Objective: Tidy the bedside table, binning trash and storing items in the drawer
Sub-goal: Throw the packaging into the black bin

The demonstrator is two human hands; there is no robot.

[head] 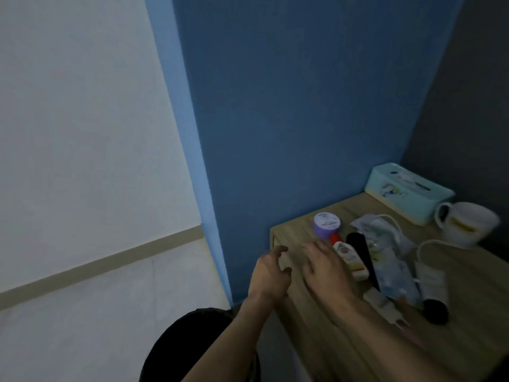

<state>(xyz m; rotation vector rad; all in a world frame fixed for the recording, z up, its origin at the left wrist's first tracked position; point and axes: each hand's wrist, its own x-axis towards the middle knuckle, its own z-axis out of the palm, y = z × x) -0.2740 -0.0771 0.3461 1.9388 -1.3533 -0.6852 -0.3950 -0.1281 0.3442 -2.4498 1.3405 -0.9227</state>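
A wooden bedside table (468, 279) stands in the corner at the lower right. On it lie a purple round jar (326, 225), a white bottle with a red cap (348, 256), a long black object (363, 257), crumpled wrappers (385, 244), a white cable (429, 245), and a white tube with a black cap (435, 296). My left hand (271, 274) hovers at the table's left front corner with fingers loosely curled, holding nothing. My right hand (325, 267) rests over the tabletop beside the white bottle, fingers spread and relaxed.
A mint tissue box (407, 193) and a white mug (465, 223) stand at the table's back right. A blue wall runs behind the table, a white wall at the left. A dark rounded object (198, 343) sits low beside the table.
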